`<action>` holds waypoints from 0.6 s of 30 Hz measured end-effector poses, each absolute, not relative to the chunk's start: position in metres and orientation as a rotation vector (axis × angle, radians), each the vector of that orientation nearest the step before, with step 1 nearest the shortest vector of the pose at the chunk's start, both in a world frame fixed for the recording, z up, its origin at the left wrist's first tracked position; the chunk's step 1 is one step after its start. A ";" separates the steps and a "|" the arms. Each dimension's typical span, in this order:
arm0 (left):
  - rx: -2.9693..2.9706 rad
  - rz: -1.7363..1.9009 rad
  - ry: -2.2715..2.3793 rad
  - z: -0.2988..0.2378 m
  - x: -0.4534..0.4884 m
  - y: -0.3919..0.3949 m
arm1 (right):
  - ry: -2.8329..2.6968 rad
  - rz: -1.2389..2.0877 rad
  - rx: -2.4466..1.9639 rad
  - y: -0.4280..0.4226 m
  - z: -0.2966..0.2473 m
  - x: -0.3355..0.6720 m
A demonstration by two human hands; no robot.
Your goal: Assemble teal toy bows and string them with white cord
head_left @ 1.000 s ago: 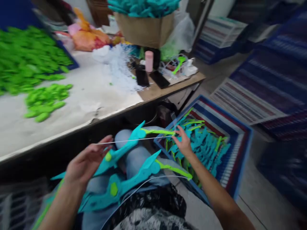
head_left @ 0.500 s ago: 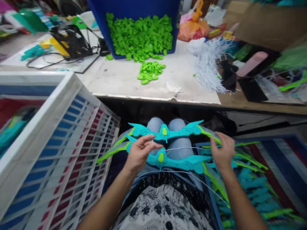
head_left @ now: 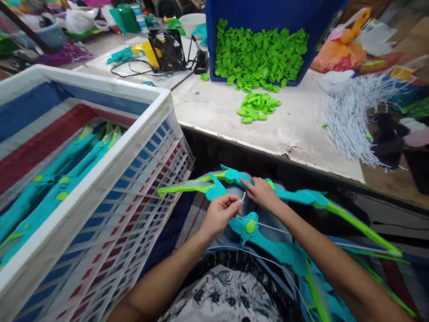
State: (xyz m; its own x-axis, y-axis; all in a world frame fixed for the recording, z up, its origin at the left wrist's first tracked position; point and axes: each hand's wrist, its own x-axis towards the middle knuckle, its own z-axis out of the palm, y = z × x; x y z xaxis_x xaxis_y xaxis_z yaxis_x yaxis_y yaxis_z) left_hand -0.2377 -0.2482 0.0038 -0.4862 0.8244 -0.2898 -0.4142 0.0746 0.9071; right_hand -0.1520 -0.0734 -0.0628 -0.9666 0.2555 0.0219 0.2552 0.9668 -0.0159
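Two turquoise toy bows with lime-green limbs lie across my lap, the far toy bow (head_left: 300, 196) beyond the near toy bow (head_left: 276, 248). My left hand (head_left: 221, 213) is closed in a pinch on a white string (head_left: 244, 196), its short end sticking up from the fingertips. A length of string runs right from that hand, over the near bow. My right hand (head_left: 263, 193) lies over the middle of the far bow, index finger along its turquoise body; its thumb is hidden and the fingers look closed around the bow.
A white plastic crate (head_left: 134, 156) at left holds more toy bows. On the table (head_left: 208, 107) stand a blue bin (head_left: 211, 44) of green pieces, a small pile of green pieces (head_left: 256, 107), a black fan (head_left: 167, 51) and a bundle of white strings (head_left: 351, 116). More bows lie at lower right.
My right hand has moved left from the far bow's right limb to its middle. The bows are now tilted, right ends nearer me. The view has swung left, showing more of the crate.
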 end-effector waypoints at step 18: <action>0.266 1.680 1.341 -0.017 -0.256 -0.273 | -2.834 1.341 -0.441 -0.029 -0.049 -0.140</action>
